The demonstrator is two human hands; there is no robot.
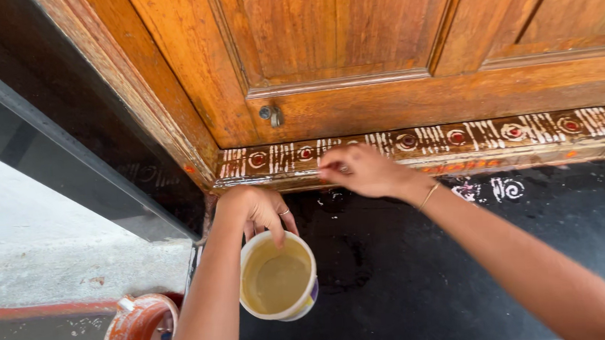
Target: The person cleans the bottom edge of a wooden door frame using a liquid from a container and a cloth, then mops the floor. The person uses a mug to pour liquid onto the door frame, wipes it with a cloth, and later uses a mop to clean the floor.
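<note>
White marks are being dabbed onto the sill (pixel 456 138) at centre frame by the pinched right hand (pixel 363 171). The cup (pixel 279 277) is held at its rim in the left hand (pixel 256 210) grip; a steady fingertip seems needed next.

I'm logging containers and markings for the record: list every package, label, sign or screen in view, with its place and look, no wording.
Cream tub: round, pale liquid inside, a small dark label patch at its lower right rim; the left hand grips its far rim.
Orange-stained cup: round, with a handle, bottom left on the floor.
No signs or screens show.
The right hand is at the painted threshold.
</note>
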